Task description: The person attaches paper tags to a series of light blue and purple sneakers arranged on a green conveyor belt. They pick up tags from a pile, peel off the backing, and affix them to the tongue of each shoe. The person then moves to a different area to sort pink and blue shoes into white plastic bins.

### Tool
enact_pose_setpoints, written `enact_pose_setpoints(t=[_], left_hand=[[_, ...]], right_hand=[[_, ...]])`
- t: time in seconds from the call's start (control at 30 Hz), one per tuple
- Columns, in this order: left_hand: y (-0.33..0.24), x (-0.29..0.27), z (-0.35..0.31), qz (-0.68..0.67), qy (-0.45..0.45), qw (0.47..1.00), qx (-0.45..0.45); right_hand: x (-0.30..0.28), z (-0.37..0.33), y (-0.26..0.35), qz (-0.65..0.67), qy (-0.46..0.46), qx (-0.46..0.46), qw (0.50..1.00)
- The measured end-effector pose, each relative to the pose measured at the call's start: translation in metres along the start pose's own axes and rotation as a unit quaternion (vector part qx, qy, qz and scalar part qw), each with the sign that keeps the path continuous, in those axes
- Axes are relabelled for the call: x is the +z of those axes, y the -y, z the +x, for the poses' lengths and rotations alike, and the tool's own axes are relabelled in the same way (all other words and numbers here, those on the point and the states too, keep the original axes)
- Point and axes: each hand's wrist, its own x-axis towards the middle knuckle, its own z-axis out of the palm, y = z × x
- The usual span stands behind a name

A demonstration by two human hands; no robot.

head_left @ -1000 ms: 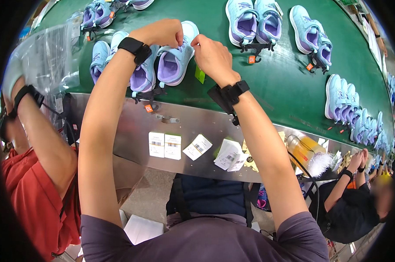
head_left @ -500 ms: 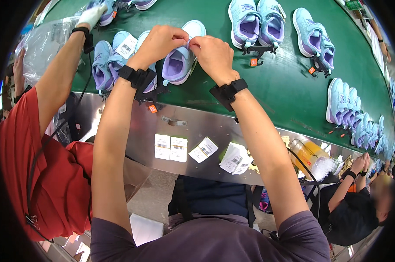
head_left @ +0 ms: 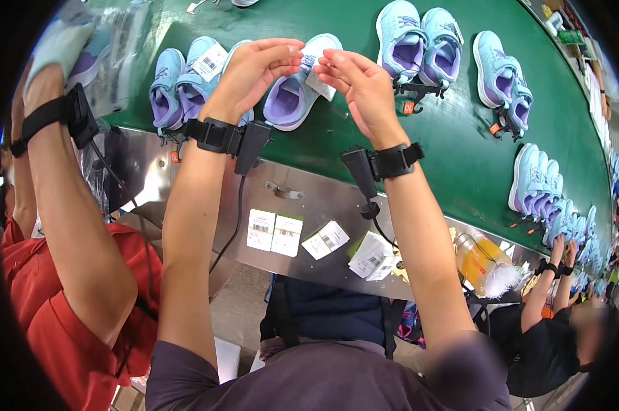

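Observation:
A light blue and purple sneaker (head_left: pixel 287 97) stands on the green work surface between my hands, heel toward me. A white tag (head_left: pixel 320 85) hangs at its right side, near the laces. My left hand (head_left: pixel 260 72) is above the left of this shoe, fingers loosely bent and apart, holding nothing visible. Close to the tag is my right hand (head_left: pixel 361 89), its fingers half bent and separated, with no object visible in them. The mate shoe is mostly hidden behind my left hand. Left of it stands another pair of sneakers (head_left: pixel 164 92) with a white barcode tag (head_left: pixel 211 63) on top.
Pairs of sneakers (head_left: pixel 400 42) with black hangers stand to the right, and more line the far right. Stacks of tags (head_left: pixel 273 231) lie on the metal ledge (head_left: pixel 323 188), near a yellow-labelled bottle (head_left: pixel 484 264). A gloved co-worker's arm (head_left: pixel 70 198) reaches in at left.
My hands have separated from their pinch over the laces, and the white tag now shows at the shoe's side. The co-worker's gloved hand at left has come nearer.

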Motion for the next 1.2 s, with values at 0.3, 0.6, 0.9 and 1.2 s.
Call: enact_pose_setpoints(t=[0.3, 0.6, 0.9, 1.2], left_hand=[[0.011, 0.011, -0.004, 0.075, -0.007, 0.996, 0.039], [0.014, 0.004, -0.007, 0.119, -0.016, 0.992, 0.050], [0.022, -0.007, -0.007, 0.063, -0.020, 0.995, 0.072], [0.070, 0.113, -0.121, 0.411, -0.089, 0.864, 0.277]], right_hand=[[0.000, 0.019, -0.007, -0.073, -0.008, -0.038, 0.997], [0.003, 0.024, -0.009, -0.090, 0.026, -0.020, 0.995], [0.018, 0.029, -0.009, -0.311, 0.039, -0.144, 0.939], [-0.033, -0.126, 0.075, -0.467, -0.083, -0.176, 0.863]])
